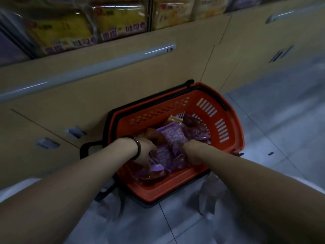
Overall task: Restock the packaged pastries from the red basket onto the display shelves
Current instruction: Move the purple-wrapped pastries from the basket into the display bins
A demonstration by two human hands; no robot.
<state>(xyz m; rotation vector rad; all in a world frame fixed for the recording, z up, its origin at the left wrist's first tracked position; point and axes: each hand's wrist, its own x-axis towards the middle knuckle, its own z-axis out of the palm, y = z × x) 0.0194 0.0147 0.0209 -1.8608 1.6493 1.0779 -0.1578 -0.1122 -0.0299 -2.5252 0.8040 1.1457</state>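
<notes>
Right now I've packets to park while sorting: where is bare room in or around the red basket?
Free: the grey floor tiles right of the red basket, bordered by the beige cabinet. Crowded: the basket bottom, filled with purple packets, with the left hand and right hand among them. Crumpled plastic covers the floor in front.

Dim, bluish indoor view, bent by a wide lens.
Thin white glare streaks lay on the pale rounded metal rail (105,67); the yellow packaged pastries (66,34) on the top shelf were smeared with blur; the slotted orange-red plastic basket (226,124) looked sharpest; the grey tiled floor (284,110) was brightest at right; seams of the tan cabinet panels (255,50) bowed near the edges.
</notes>
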